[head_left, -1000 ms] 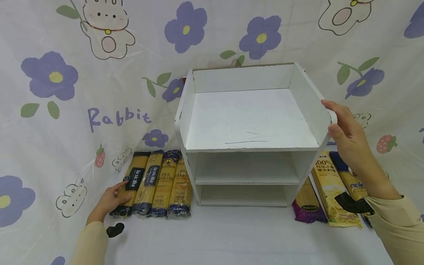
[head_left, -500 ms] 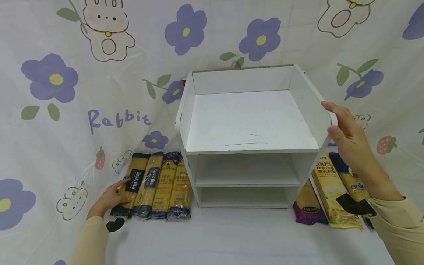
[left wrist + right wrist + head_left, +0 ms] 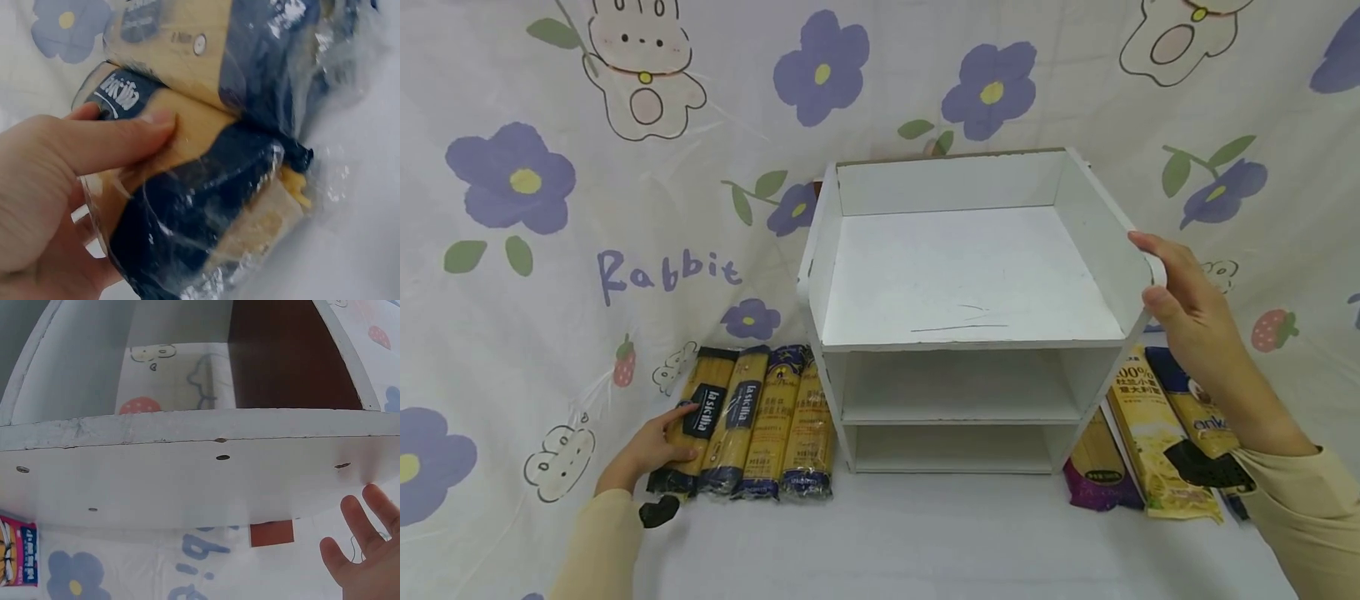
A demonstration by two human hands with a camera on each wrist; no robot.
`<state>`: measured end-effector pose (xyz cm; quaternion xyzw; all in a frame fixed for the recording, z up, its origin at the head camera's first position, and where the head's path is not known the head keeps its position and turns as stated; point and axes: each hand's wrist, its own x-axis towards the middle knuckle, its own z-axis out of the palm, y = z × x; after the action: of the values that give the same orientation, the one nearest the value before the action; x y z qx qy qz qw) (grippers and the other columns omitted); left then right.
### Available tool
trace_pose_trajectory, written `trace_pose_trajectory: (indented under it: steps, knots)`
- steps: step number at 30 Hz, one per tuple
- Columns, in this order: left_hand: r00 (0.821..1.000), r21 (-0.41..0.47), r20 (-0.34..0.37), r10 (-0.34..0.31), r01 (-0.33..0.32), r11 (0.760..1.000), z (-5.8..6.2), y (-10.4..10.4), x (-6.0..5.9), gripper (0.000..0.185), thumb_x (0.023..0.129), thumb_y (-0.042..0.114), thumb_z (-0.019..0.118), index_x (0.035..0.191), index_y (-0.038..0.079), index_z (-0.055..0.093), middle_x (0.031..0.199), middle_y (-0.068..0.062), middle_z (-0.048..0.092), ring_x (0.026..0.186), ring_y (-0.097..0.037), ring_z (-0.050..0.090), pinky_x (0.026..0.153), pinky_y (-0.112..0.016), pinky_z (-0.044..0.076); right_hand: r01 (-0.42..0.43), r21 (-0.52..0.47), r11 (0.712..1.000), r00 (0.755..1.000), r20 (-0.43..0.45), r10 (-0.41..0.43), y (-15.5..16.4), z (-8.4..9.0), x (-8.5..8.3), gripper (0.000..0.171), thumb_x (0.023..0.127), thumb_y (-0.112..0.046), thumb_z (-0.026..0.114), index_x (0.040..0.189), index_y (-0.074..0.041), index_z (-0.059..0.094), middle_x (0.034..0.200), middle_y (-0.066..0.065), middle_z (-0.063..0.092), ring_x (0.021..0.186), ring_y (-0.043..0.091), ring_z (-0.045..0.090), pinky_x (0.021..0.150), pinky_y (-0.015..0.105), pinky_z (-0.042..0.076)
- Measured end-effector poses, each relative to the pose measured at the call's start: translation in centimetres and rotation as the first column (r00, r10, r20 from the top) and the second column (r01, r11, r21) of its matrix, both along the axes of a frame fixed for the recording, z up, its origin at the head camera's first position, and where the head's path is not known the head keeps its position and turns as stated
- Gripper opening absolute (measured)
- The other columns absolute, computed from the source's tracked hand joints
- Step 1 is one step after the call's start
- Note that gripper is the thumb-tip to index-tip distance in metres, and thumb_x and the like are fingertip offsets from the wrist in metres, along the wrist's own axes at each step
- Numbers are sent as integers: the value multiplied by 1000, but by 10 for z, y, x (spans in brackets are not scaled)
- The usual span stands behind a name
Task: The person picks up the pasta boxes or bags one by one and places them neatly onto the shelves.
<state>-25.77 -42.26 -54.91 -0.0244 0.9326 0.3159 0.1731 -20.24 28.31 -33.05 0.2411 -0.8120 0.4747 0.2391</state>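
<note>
Left hand [image 3: 643, 454] at lower left of the head view, fingers and thumb curled round the outermost spaghetti pack [image 3: 694, 433], thumb [image 3: 119, 140] pressed flat across its yellow film in the left wrist view, dark pack end jutting toward lower right. Right hand [image 3: 1187, 312] at right of centre, fingers straight and relaxed, laid against the outer right wall of the white shelf unit [image 3: 962, 275], clasping nothing; fingertips [image 3: 353, 515] just below the wall's edge in the right wrist view. 4 packs side by side left of the shelf, touching one another; 3 packs [image 3: 1150, 433] lower right of it. 3 tiers in the shelf. Flowered cloth [image 3: 550, 250] behind and beneath.
</note>
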Motion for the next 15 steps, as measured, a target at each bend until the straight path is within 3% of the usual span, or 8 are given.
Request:
trace_pose_trajectory:
  steps: [7,15]
  knots:
    - [1000,3,7,6,-6,1000,-5,-1,-2,93,82,26,81,157,17,27,146,-32,41,113,-37,57,103,-60,44,17,7,1000,1000,14,-17,1,2,1,49,103,-9,45,152,-11,38,149,-11,42,123,-3,49,89,2,42]
    - [1000,-4,-18,-7,7,1000,-2,3,0,88,82,22,80,155,15,32,142,-32,46,106,-33,61,95,-51,52,57,18,998,995,80,-58,-1,5,5,51,103,-9,45,153,-17,38,154,-8,39,127,-6,47,89,2,41]
